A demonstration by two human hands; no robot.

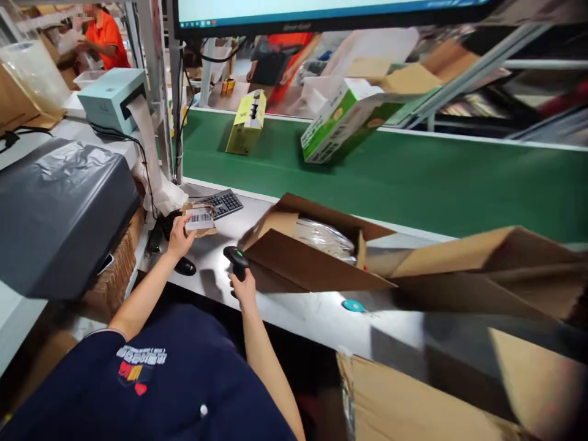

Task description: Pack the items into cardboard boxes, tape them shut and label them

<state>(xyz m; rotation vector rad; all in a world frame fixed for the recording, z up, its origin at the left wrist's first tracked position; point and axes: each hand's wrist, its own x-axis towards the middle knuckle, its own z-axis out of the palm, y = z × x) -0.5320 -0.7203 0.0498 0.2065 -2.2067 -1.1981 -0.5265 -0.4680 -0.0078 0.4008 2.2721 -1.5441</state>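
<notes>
My left hand (180, 236) grips a small package (201, 219) with a white barcode label facing up, above the bench beside the keyboard (223, 203). In my right hand (243, 288) is a black barcode scanner (236, 256), its fingers wrapped round the handle and a green light showing on top. A black computer mouse (185, 266) lies on the bench between my hands. Just right of the scanner stands an open cardboard box (316, 260) with clear plastic-wrapped items (324, 239) inside.
Behind the bench runs a green conveyor belt (275, 168) carrying a yellow box (247, 122) and a green-and-white box (340, 125). A label printer (113, 98) stands at left, a monitor (331, 15) hangs above. A teal cutter-like tool (353, 305) lies in front; another open box (463, 263) is at right.
</notes>
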